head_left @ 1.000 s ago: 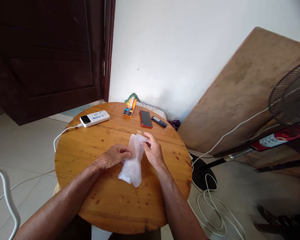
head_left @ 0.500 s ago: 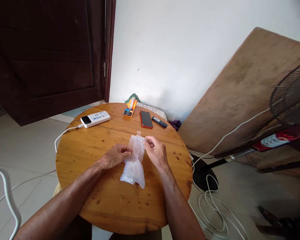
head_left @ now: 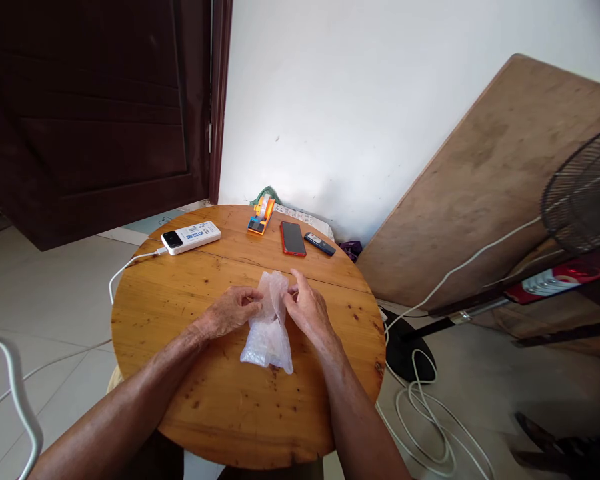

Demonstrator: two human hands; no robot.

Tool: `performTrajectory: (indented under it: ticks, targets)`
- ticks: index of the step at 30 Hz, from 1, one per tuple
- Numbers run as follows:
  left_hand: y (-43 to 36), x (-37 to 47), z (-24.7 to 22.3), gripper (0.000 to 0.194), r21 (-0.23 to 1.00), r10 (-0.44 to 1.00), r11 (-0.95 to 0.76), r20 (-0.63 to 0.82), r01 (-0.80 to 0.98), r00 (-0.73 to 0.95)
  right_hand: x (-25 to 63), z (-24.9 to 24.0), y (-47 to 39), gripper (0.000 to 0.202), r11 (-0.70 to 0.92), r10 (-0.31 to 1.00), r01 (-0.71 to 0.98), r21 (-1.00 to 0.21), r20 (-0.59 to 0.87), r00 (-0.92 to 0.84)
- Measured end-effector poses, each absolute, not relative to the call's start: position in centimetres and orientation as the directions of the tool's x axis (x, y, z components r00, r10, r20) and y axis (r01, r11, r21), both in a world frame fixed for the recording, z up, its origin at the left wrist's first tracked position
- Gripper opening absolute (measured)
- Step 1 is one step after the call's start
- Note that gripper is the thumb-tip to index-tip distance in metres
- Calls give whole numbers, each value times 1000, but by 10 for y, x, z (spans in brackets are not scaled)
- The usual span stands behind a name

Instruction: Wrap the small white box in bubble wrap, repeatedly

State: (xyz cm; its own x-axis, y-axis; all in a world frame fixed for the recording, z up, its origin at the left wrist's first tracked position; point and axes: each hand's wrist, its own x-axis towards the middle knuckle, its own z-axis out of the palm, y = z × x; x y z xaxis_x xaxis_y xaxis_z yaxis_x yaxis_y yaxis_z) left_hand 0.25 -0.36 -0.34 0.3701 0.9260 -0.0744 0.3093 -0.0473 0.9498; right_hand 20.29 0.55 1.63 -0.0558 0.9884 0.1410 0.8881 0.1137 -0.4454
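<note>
A crumpled sheet of clear bubble wrap [head_left: 266, 343] lies in the middle of the round wooden table [head_left: 215, 413], narrowed at its waist and flared toward me. On its left edge, my left hand [head_left: 233, 310] is closed, thumb and fingers pinching the plastic. From the right, my right hand [head_left: 309, 308] grips the upper part of the wrap between thumb and curled fingers, its index finger raised off the plastic. Whether anything is inside the wrap, I cannot tell.
Toward the back stand an orange tape dispenser [head_left: 261, 215], a red-edged phone [head_left: 293, 239] and a small dark device [head_left: 319, 244]. A white power bank [head_left: 191, 237] with a cable sits at the left. A standing fan [head_left: 585, 193] and coiled white cable [head_left: 430, 427] are right.
My right hand has shifted slightly down and left, and its index finger has lifted. The small clear strip above the wrap is no longer visible. My left hand has barely moved.
</note>
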Motion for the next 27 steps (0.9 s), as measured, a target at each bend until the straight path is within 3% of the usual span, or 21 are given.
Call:
performTrajectory:
  ticks: [9,22,27]
  targets:
    - [-4,2,-2,43,930,944,-90,-35,356,328,204,20,3,37,231,972,867,-441,150,-183]
    - [-7,2,3,46,931,938,-66,-65,360,340,206,15,5,35,246,959,862,-443,241,-150]
    - [-6,2,4,46,906,942,-81,-67,416,330,206,15,5,38,281,955,863,-420,210,-209]
